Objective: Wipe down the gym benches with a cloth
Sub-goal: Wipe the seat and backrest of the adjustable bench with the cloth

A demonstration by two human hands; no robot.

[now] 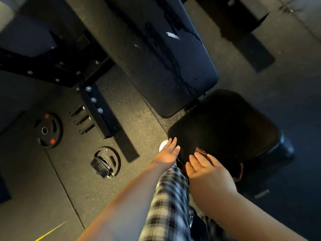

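I'm pressing the cloth (201,151) onto the seat pad (225,122), lower centre, with my right hand (208,169), fingers straight and close. My left hand (167,154), fingers straight, is at the pad's edge. Firm, overlapping strokes seem best.

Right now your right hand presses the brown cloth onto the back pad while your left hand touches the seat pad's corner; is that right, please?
No: in the head view the right hand presses the brown cloth onto the seat pad, not the back pad; the left hand touches that pad's corner.
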